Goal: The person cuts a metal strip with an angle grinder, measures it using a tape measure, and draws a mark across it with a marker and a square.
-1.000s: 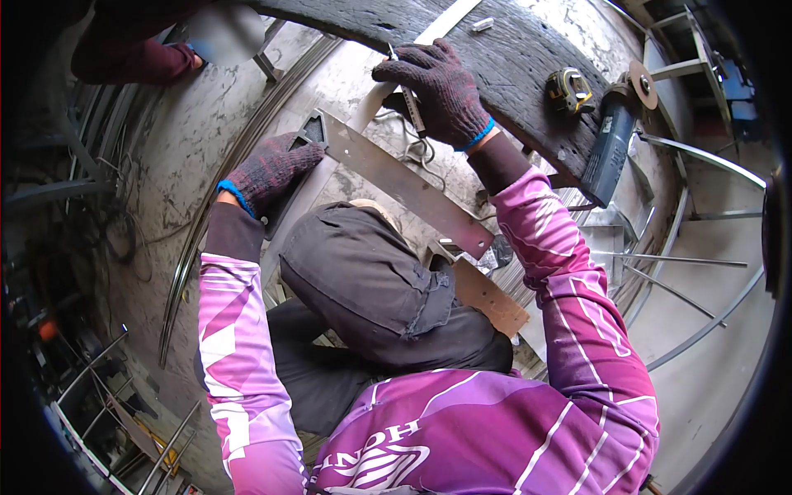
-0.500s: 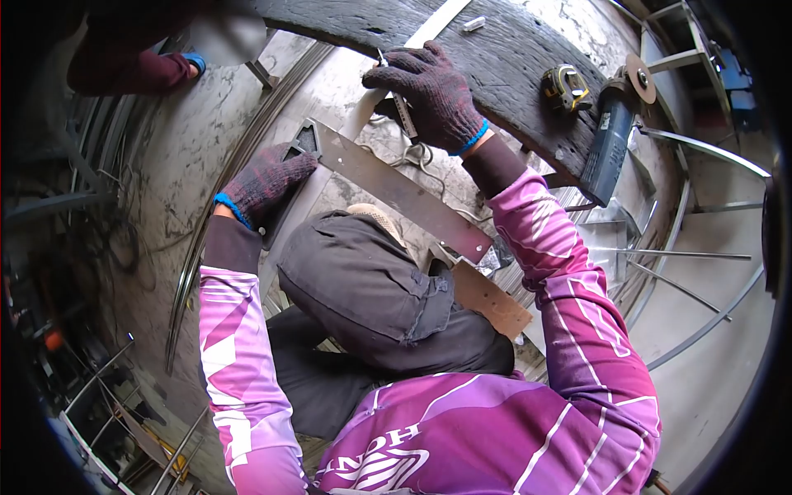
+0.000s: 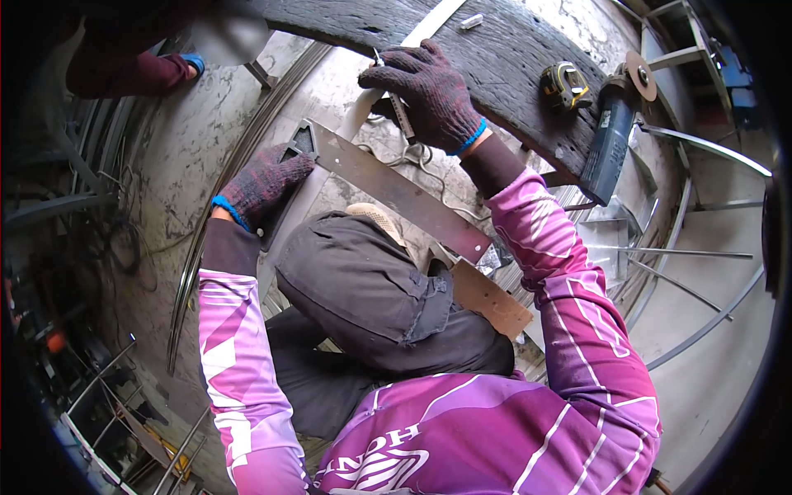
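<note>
My left hand [image 3: 268, 186], in a dark knitted glove with a blue cuff, is closed round the stock of a try square [image 3: 396, 190]. The stock lies along a flat metal bar [image 3: 358, 114], while its wide steel blade reaches down to the right in front of my knee. My right hand [image 3: 425, 95], gloved alike, is closed on a slim pen-like marker [image 3: 402, 117] with a pale, printed barrel. Its thin tip shows above my fingers, over the bar. Part of the bar is hidden behind my right hand.
A dark wooden beam [image 3: 511, 82] carries a tape measure [image 3: 565, 86], an angle grinder [image 3: 612, 136] and a small white piece [image 3: 472, 21]. A brown plate [image 3: 491, 301] lies by my knee. Another person's leg [image 3: 132, 74] is at upper left. Metal rods stand at right.
Both hands have shifted very slightly left, and the try square with them. My grips look the same.
</note>
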A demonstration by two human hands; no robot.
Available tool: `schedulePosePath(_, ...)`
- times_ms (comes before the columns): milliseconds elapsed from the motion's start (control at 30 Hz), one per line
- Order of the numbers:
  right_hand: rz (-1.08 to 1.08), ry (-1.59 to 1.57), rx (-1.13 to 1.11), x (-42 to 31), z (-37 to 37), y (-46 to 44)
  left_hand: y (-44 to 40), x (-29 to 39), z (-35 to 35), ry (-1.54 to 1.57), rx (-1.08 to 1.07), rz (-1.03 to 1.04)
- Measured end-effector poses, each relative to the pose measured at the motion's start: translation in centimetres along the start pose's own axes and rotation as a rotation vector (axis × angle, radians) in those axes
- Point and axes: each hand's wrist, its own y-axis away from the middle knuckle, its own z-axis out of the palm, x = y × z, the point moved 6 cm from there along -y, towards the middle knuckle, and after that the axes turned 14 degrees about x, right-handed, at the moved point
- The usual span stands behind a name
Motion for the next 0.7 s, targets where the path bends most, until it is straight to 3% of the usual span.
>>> schedulePosePath(700,-0.002,0.019,-0.001,0.0,0.1,0.1,-0.1,-0.9,0.1,0.057,0.001,-0.084)
